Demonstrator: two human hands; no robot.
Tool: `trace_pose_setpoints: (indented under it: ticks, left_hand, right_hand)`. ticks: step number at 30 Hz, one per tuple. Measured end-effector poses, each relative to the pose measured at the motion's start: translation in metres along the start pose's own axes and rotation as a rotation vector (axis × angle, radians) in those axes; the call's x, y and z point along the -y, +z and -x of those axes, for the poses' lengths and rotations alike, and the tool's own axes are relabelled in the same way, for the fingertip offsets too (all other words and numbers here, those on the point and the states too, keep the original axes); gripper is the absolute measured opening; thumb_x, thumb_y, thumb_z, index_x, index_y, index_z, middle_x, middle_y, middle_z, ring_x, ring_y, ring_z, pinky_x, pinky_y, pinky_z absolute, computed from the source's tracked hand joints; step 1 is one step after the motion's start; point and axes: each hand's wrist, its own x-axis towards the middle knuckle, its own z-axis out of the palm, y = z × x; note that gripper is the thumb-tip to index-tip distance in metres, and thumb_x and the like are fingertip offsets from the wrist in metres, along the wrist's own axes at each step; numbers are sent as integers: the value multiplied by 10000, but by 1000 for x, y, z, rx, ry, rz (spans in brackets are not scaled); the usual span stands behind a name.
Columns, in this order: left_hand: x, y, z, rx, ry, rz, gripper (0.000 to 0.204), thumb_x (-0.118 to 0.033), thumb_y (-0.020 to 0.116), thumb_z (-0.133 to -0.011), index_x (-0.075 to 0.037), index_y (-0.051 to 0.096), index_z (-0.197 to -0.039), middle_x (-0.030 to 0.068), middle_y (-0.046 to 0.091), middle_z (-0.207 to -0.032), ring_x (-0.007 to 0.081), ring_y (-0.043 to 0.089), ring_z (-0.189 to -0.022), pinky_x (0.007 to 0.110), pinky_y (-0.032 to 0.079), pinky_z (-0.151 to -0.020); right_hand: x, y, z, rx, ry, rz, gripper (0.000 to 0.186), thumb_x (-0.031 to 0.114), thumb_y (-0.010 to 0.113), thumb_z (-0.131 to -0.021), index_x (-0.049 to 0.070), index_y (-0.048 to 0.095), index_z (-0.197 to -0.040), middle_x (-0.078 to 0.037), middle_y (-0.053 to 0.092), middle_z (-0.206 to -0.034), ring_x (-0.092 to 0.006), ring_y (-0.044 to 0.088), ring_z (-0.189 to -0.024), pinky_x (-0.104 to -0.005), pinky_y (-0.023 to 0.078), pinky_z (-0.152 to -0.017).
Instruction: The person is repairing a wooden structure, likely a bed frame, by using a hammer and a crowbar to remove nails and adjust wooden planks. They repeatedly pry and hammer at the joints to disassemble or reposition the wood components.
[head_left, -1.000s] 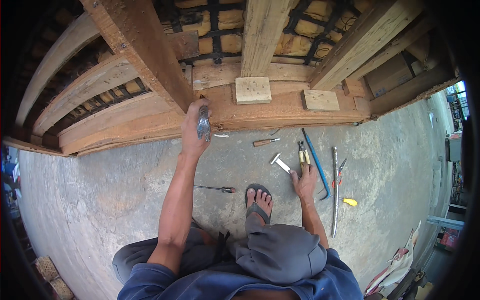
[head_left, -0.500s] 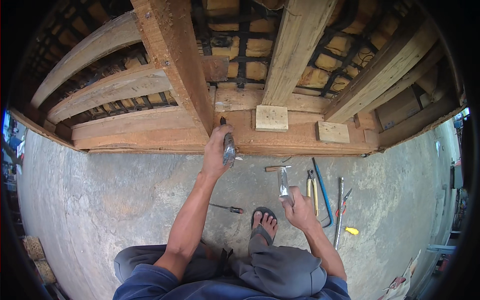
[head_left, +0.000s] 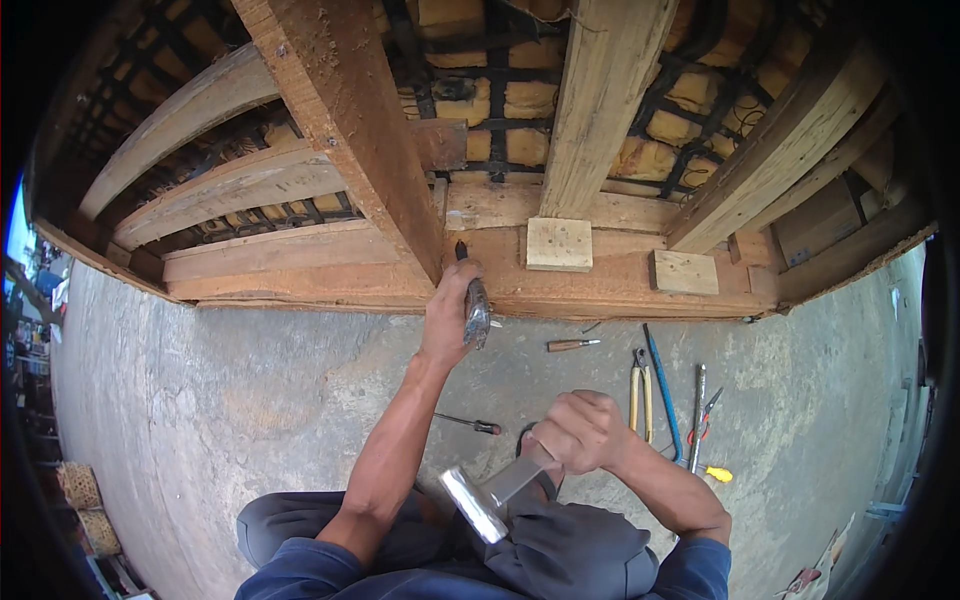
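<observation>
My left hand (head_left: 447, 310) grips a dark, worn metal prying tool (head_left: 476, 322), with its dark tip against the lower rail (head_left: 620, 292) of a wooden frame, beside the foot of the slanted brown beam (head_left: 340, 150). My right hand (head_left: 578, 428) is closed on the handle of a silver-headed hammer (head_left: 472, 505), held low over my knee with the head toward the lower left.
Small wood blocks (head_left: 558, 244) sit on the frame, below dark webbing and yellow foam. Tools lie on the concrete floor: screwdriver (head_left: 460, 423), wooden-handled tool (head_left: 566, 345), pincers (head_left: 640, 390), blue bar (head_left: 663, 380), metal rod (head_left: 697, 410), yellow-handled tool (head_left: 717, 473). Woven objects (head_left: 78, 485) stand left.
My right hand picked the hammer up from the floor, raised it, then swung it down-left toward my knee. My left hand stays with the tool at the rail; the view has shifted.
</observation>
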Motion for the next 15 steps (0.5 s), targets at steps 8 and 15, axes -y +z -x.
trace_pose_setpoints:
  ticks: [8, 15]
  left_hand:
    - [-7, -5, -9, 9, -34, -8, 502, 127, 630, -787, -66, 537, -1241, 199, 618, -1154, 409, 619, -1025, 400, 502, -885]
    - [-4, -4, -8, 5, -35, 2, 514, 119, 641, -778, -79, 549, -1244, 202, 618, -1152, 407, 618, -1006, 390, 503, -888]
  right_hand:
    - [-14, 2, 5, -67, 32, 39, 305, 275, 735, -868, 51, 551, -964, -81, 542, -659, -262, 635, -530, -371, 497, -430]
    - [8, -7, -25, -43, -18, 39, 308, 281, 750, -812, 71, 547, -912, -38, 502, -638, -222, 595, -490, -357, 479, -394]
